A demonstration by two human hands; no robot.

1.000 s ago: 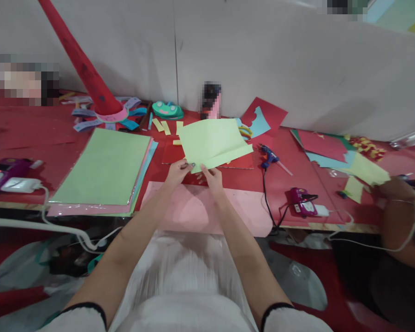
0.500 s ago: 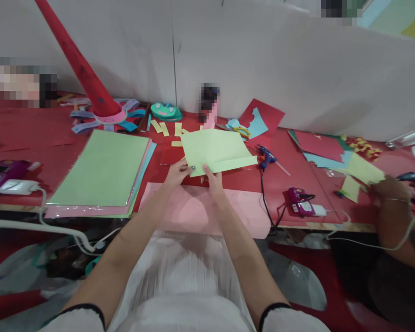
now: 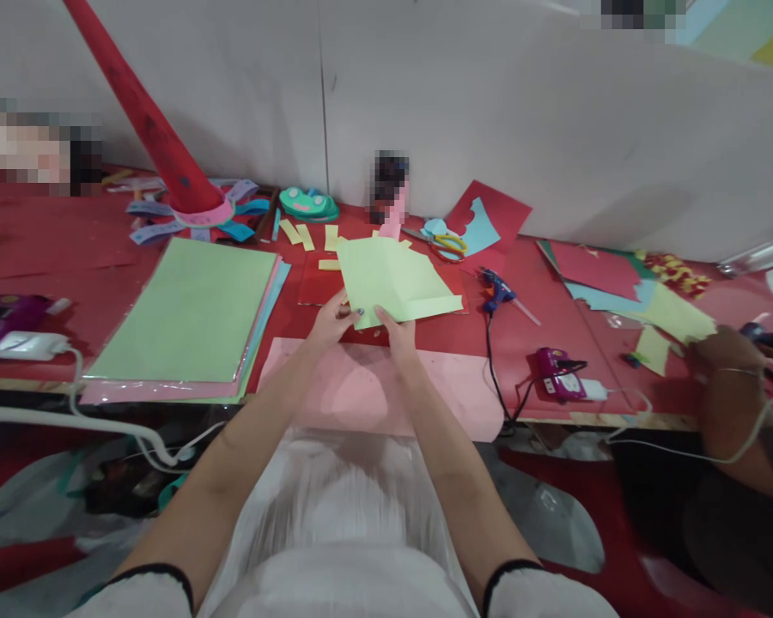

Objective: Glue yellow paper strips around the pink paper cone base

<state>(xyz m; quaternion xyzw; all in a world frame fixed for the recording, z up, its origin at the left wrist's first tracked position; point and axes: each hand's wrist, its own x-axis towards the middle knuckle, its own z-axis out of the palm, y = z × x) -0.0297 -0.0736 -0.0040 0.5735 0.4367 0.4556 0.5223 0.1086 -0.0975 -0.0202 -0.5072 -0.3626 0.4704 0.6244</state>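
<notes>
Both my hands hold a light green sheet of paper [image 3: 386,279] above the table. My left hand [image 3: 331,322] pinches its near left corner, thumb on top. My right hand [image 3: 396,333] grips the near edge, its thumb on the paper and its other fingers hidden beneath. A crease runs up the sheet, and a narrow strip along its right near edge is folded. Under it lies red card [image 3: 313,287], with several small pale yellow strips [image 3: 305,237] just beyond. Pink paper [image 3: 380,390] rests between my forearms at the table's front edge.
Left stands a stack of coloured sheets [image 3: 186,309]. Scissors [image 3: 447,246] and a blue glue gun [image 3: 496,290] with a cord lie to the right, near a purple power adapter [image 3: 559,375]. A co-worker's hand [image 3: 727,356] is at far right. A wall [image 3: 521,129] rises behind.
The green sheet has bent more along its crease, and its right side has drawn inward to the left. More of the scissors and red card now shows. My hands have hardly moved.
</notes>
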